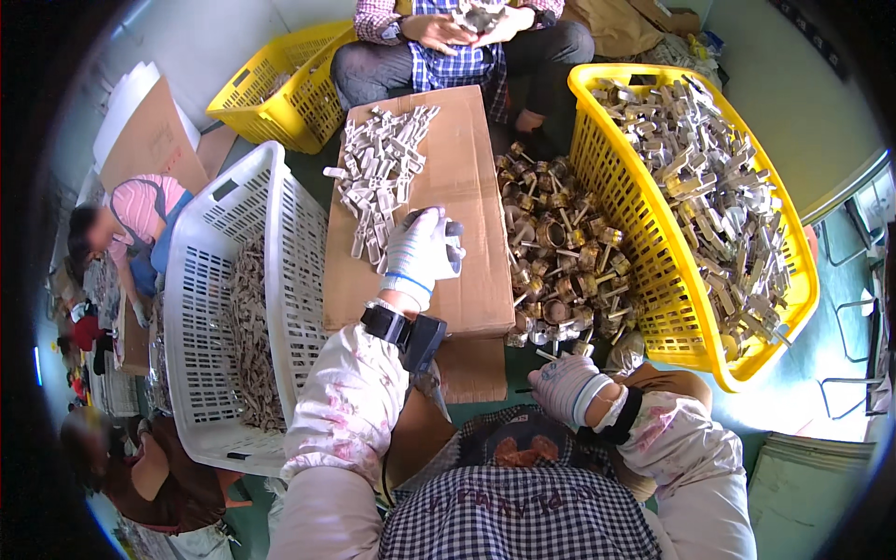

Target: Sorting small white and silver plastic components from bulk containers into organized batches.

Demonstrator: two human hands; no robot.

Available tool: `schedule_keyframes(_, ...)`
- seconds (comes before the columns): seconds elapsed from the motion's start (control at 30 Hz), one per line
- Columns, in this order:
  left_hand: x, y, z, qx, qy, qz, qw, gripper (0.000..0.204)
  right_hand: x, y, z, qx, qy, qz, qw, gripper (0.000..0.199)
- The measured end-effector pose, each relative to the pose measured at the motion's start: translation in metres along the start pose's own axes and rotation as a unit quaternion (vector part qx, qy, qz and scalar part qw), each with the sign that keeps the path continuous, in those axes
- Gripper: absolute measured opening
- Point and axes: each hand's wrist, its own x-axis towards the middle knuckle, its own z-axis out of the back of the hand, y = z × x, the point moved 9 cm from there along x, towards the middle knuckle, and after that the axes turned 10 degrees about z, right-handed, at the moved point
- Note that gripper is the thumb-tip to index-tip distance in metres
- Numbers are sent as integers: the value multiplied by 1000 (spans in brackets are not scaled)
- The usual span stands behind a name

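Observation:
My left hand (425,250), in a white glove with dark fingertips, reaches over a flat cardboard box (467,177). Its fingers curl at the near edge of a pile of small grey metal parts (381,173); anything inside them is hidden. My right hand (563,383), also gloved, is curled into a loose fist close to my body. It sits at the near edge of a heap of brass-coloured fittings (560,257) on the floor, and its palm is out of sight. A black band with a small device (411,334) is on my left wrist.
A yellow basket (611,187) at right holds several grey metal pieces. A white basket (201,308) at left holds grey parts; another yellow basket (280,89) stands behind it. A person (457,42) sits opposite, handling parts. Other people (131,219) work at far left.

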Motion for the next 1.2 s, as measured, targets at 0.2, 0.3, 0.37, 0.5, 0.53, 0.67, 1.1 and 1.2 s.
schedule_keyframes(0.2, 8, 6, 9, -23, 8, 48, 999, 10, 1, 0, 3, 6, -13, 2, 1000, 27)
schedule_keyframes(0.3, 9, -1, 12, -13, -18, 12, 1000, 9, 2, 1, 4, 7, -9, 6, 1000, 27)
schedule_keyframes(0.37, 9, 0, 9, -5, -8, 10, 1000, 11, 1, 1, 5, 12, -17, 2, 1000, 27)
schedule_keyframes(0.5, 3, 2, -4, 43, -36, 17, 998, 17, -5, -2, 11, 24, -10, -9, 1000, 27)
schedule_keyframes(0.53, 1, 3, -10, 51, -42, 21, 998, 18, -6, -4, 11, 37, -3, -21, 999, 25)
schedule_keyframes(0.67, 16, -9, 7, 34, -15, 2, 999, 9, -5, 2, 18, 10, -16, 9, 1000, 25)
schedule_keyframes(1.1, 50, -39, -47, 167, -171, -48, 970, 14, -8, -10, 11, 20, -54, 19, 998, 21)
schedule_keyframes(1.2, 77, -56, -10, 111, -97, -26, 989, 15, -6, 2, 18, 13, -62, 37, 997, 22)
